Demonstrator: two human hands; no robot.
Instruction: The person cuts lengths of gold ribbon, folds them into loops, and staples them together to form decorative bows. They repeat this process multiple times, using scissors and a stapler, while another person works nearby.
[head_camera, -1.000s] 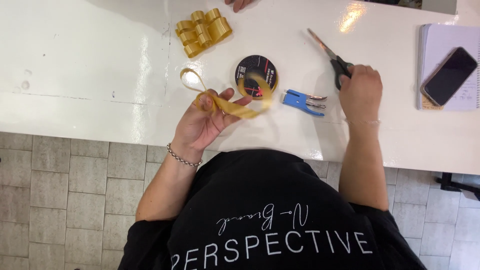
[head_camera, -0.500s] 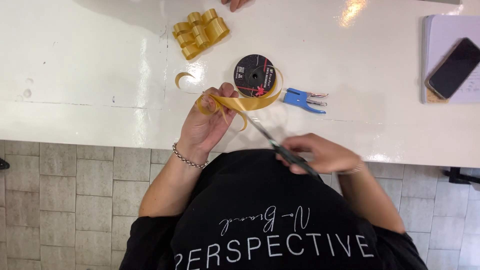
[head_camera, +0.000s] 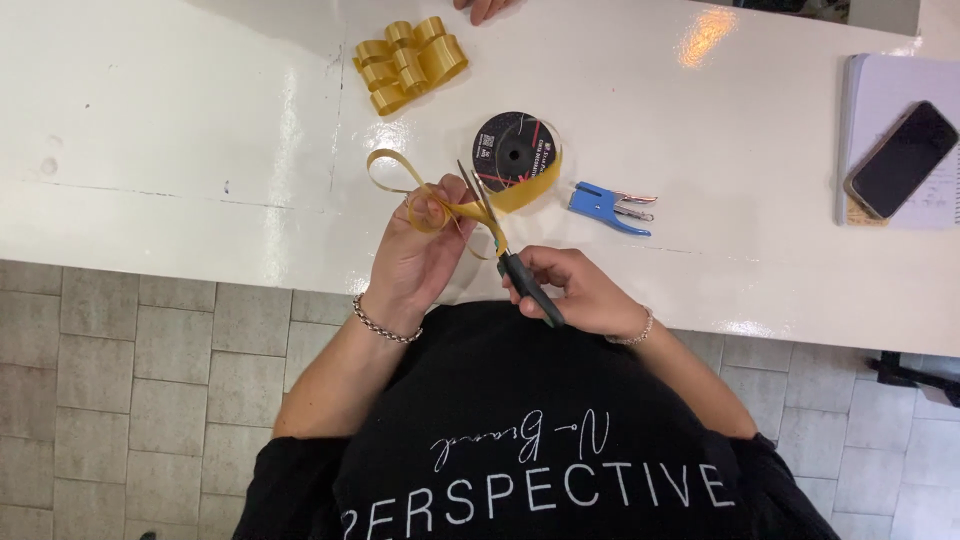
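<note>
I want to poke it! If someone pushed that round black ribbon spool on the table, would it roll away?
Probably not: the ribbon spool lies flat on the white table, so it would likely slide. It looks light, and the gold ribbon held by the left hand might tug it.

You are looking at a round black label (head_camera: 513, 150) with coloured streaks, sitting on the ribbon spool (head_camera: 520, 160) mid-surface. A dark phone screen (head_camera: 903, 158) is lying tilted on a notebook (head_camera: 890, 95), far right.
</note>
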